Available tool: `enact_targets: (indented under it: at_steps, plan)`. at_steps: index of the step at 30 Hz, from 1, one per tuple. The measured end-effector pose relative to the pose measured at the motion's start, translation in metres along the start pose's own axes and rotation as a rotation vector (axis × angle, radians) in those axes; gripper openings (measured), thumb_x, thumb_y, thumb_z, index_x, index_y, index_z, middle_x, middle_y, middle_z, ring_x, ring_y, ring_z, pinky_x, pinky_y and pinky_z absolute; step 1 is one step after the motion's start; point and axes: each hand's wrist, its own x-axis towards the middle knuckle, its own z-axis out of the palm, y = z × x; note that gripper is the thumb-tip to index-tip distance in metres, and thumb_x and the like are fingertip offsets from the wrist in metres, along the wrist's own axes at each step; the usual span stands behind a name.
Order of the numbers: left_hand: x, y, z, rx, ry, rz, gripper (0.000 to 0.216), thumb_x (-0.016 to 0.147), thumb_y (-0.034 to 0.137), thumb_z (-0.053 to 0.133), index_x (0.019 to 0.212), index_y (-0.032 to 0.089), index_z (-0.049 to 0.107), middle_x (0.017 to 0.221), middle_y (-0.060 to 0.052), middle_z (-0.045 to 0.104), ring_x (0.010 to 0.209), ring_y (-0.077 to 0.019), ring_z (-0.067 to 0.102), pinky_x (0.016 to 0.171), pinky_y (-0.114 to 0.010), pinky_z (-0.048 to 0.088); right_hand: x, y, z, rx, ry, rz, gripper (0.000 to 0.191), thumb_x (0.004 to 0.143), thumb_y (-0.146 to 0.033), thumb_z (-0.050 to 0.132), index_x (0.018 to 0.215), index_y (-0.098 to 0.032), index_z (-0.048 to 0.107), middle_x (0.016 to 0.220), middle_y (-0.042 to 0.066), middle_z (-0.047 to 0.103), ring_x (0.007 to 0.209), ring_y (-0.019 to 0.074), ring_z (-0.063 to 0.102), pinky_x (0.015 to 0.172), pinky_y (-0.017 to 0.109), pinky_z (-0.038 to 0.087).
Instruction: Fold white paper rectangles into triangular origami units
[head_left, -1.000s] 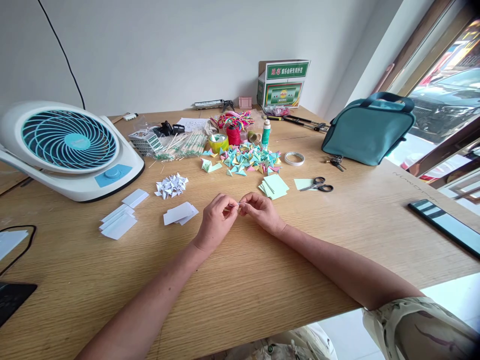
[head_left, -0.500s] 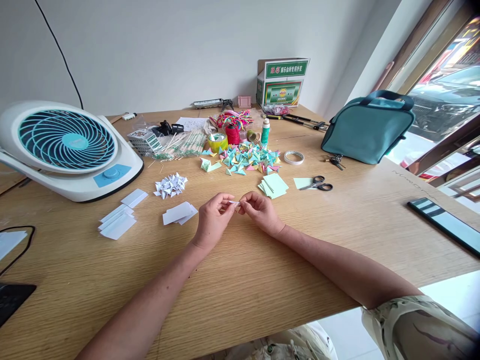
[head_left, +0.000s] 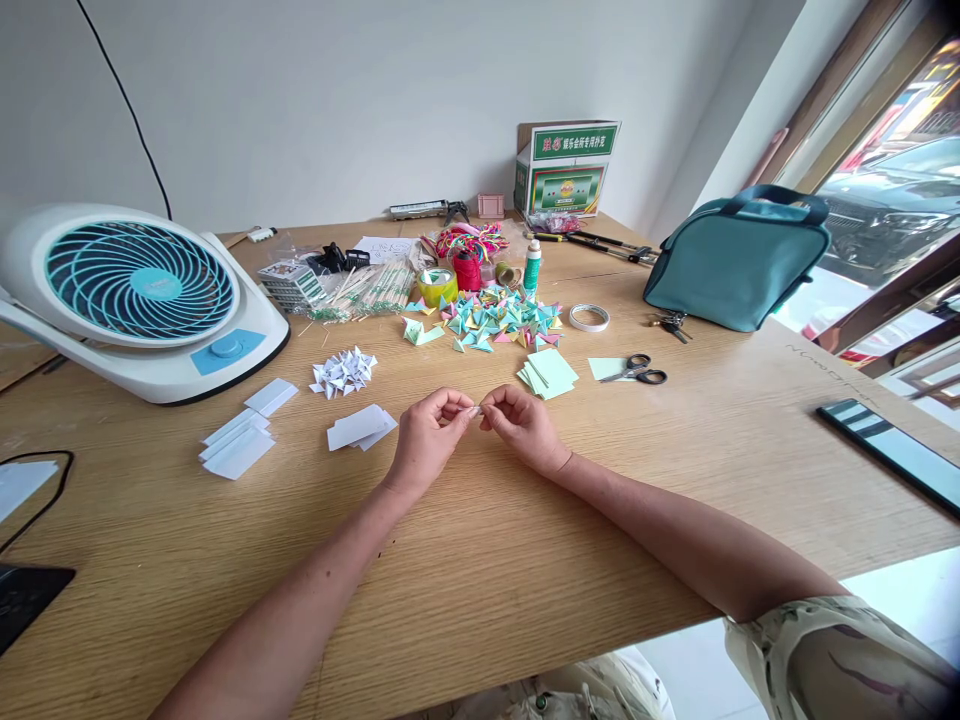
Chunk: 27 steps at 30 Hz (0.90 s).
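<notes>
My left hand and my right hand meet over the middle of the wooden table, both pinching a small folded white paper piece between their fingertips. Most of the paper is hidden by the fingers. Just left of my left hand lies a small stack of white paper slips. Beyond it sits a pile of folded white paper triangles. Past my right hand lie light green paper squares and a heap of coloured folded triangles.
A white and teal fan stands at the left. More white slips lie near it. Scissors, a tape roll, a teal bag, a green carton and a phone occupy the right and back.
Both hands stay together on the small white paper, with only slight finger shifts. Nothing else on the table has moved.
</notes>
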Motion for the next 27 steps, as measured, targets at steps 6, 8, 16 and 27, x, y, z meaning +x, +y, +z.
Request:
enact_targets:
  at_steps: [6, 8, 16, 27]
  plan:
    - [-0.002, 0.004, -0.001, 0.062, 0.032, 0.082, 0.018, 0.081, 0.029, 0.066, 0.097, 0.019, 0.065, 0.08, -0.002, 0.072, 0.069, -0.0144, 0.067, 0.066, -0.025, 0.053, 0.0021, 0.0003, -0.0017, 0.062, -0.011, 0.061, 0.036, 0.079, -0.053, 0.065, 0.081, -0.018, 0.056, 0.067, 0.0, 0.06, 0.061, 0.0122, 0.059, 0.058, 0.026, 0.047]
    - [-0.0026, 0.0057, -0.001, 0.074, 0.035, 0.108, 0.016, 0.081, 0.027, 0.065, 0.096, 0.02, 0.065, 0.082, -0.003, 0.072, 0.07, -0.0145, 0.068, 0.067, -0.025, 0.054, 0.0027, -0.0001, -0.002, 0.082, -0.023, 0.077, 0.037, 0.077, -0.054, 0.066, 0.08, -0.018, 0.056, 0.068, 0.0, 0.06, 0.06, 0.0118, 0.058, 0.058, 0.025, 0.047]
    - [0.0004, -0.0007, -0.0013, -0.011, -0.027, 0.045, 0.014, 0.082, 0.03, 0.063, 0.088, 0.019, 0.069, 0.074, -0.002, 0.071, 0.064, -0.0143, 0.066, 0.062, -0.024, 0.053, 0.0023, 0.0019, -0.0021, 0.008, -0.009, 0.018, 0.031, 0.081, -0.048, 0.063, 0.082, -0.018, 0.056, 0.072, 0.001, 0.06, 0.061, 0.0114, 0.059, 0.057, 0.025, 0.048]
    - [-0.0002, 0.0004, 0.0004, -0.053, -0.048, -0.058, 0.012, 0.08, 0.028, 0.062, 0.078, 0.018, 0.068, 0.069, 0.0, 0.067, 0.058, -0.0121, 0.061, 0.054, -0.021, 0.051, 0.001, 0.003, -0.0011, -0.025, 0.013, 0.021, 0.027, 0.08, -0.043, 0.065, 0.082, -0.018, 0.058, 0.073, 0.001, 0.06, 0.061, 0.0109, 0.057, 0.057, 0.025, 0.047]
